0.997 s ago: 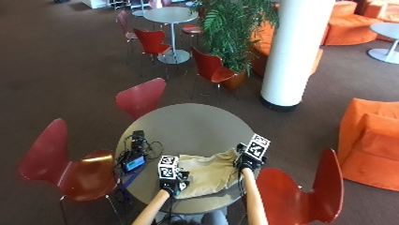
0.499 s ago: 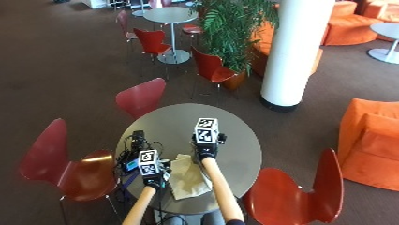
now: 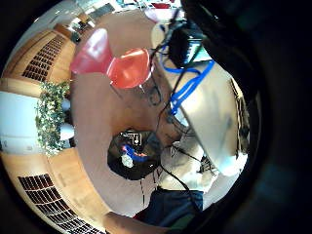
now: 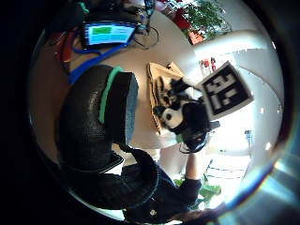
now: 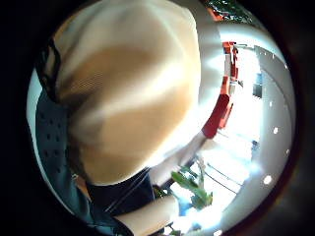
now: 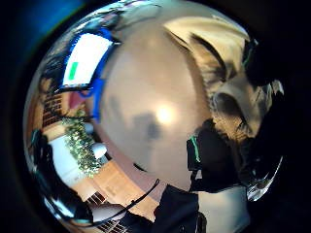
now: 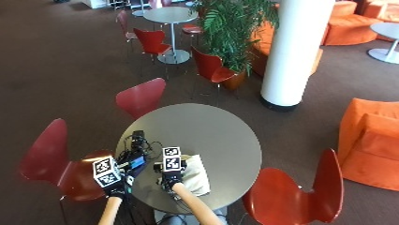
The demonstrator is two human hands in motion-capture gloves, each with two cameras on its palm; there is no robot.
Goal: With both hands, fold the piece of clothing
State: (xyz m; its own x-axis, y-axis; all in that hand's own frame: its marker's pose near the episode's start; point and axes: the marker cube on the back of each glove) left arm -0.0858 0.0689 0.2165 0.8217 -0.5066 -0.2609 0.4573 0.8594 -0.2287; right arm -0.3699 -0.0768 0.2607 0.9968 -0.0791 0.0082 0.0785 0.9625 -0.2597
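Observation:
A tan garment (image 7: 195,174) lies folded into a narrow stack near the front edge of the round grey table (image 7: 212,136). My right hand (image 7: 169,179) rests on the stack's left side, and its fingers seem to pinch the cloth. The garment (image 5: 128,88) fills the right little finger side palm view. In the left thumb side palm view the right hand (image 4: 180,112) sits on the garment (image 4: 158,80). My left hand (image 7: 115,188) hangs beyond the table's left edge with loosely curled fingers (image 4: 101,122), holding nothing.
A device with a lit screen (image 7: 136,163) and a tangle of cables (image 7: 138,140) lie on the table left of the garment. Red chairs stand at the far side (image 7: 142,96), the left (image 7: 56,159) and the right (image 7: 299,192). A dark bag (image 3: 131,153) sits on the floor below.
My right hand swung from the garment's right side up and over to its left, bringing the cloth along and leaving a narrower stack. My left hand drew back off the table's left edge.

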